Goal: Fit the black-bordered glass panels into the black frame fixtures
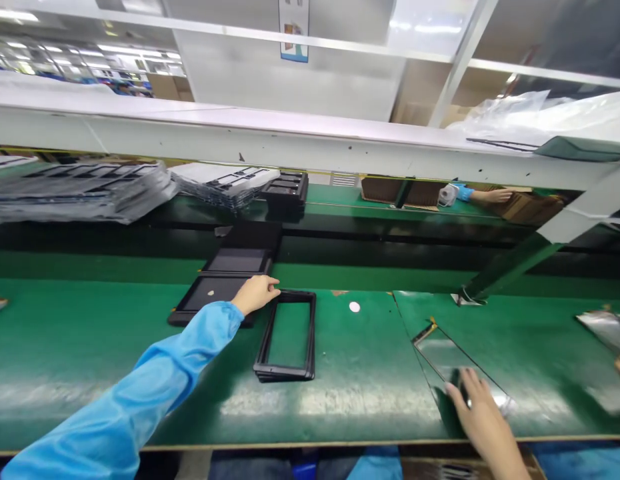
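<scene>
My left hand (pixel 257 294), in a blue sleeve, reaches over the right edge of a black device case (pixel 210 301). Its fingers are curled together near the upper left corner of several stacked black rectangular frames (pixel 311 337); whatever they pinch, if anything, is too small to make out. Farther right, my right hand (pixel 480 410) grips the near end of a thin clear glass panel (pixel 443 353), thumb at its left edge and fingers across it. The panel has a dark border and a yellow tab at its far corner. It lies at a slant, seemingly tilted off the bench.
A round white sticker (pixel 355 307) lies on the green bench (pixel 360 373). Behind are wrapped panel stacks (pixel 80 190) and a black tray stack (pixel 286 190). A slanted post (pixel 520 263) rises at right. Co-workers' hands (pixel 497 195) show behind and at the right edge.
</scene>
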### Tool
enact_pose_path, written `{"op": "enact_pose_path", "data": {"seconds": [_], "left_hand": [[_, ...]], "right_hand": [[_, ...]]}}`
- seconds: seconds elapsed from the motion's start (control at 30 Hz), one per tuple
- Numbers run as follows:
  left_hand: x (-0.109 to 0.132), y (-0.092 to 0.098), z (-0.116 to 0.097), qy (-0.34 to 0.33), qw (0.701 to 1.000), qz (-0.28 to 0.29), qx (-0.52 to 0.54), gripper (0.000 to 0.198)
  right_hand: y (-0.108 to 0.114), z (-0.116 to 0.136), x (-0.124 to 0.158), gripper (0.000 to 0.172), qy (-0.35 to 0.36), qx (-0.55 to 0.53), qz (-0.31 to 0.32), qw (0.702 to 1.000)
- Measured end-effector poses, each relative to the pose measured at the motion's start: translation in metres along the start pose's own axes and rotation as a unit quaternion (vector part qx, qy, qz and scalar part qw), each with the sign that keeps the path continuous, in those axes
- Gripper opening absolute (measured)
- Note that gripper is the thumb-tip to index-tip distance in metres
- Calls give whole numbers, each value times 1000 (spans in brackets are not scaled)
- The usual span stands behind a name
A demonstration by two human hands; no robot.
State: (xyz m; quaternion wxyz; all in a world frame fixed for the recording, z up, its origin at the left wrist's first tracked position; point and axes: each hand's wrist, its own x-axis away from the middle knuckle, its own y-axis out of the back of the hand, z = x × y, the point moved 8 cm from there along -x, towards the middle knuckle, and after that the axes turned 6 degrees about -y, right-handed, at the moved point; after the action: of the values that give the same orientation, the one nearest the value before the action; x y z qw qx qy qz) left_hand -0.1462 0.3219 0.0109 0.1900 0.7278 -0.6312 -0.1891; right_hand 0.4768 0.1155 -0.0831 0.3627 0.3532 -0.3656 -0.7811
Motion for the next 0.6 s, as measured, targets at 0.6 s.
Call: {"op": "enact_pose_path", "data": {"seconds": [0.6], "left_hand": [[117, -40, -53, 50, 950, 70, 302, 52]], "right_hand": [[70, 76, 103, 30, -139, -222, 85, 961]]}}
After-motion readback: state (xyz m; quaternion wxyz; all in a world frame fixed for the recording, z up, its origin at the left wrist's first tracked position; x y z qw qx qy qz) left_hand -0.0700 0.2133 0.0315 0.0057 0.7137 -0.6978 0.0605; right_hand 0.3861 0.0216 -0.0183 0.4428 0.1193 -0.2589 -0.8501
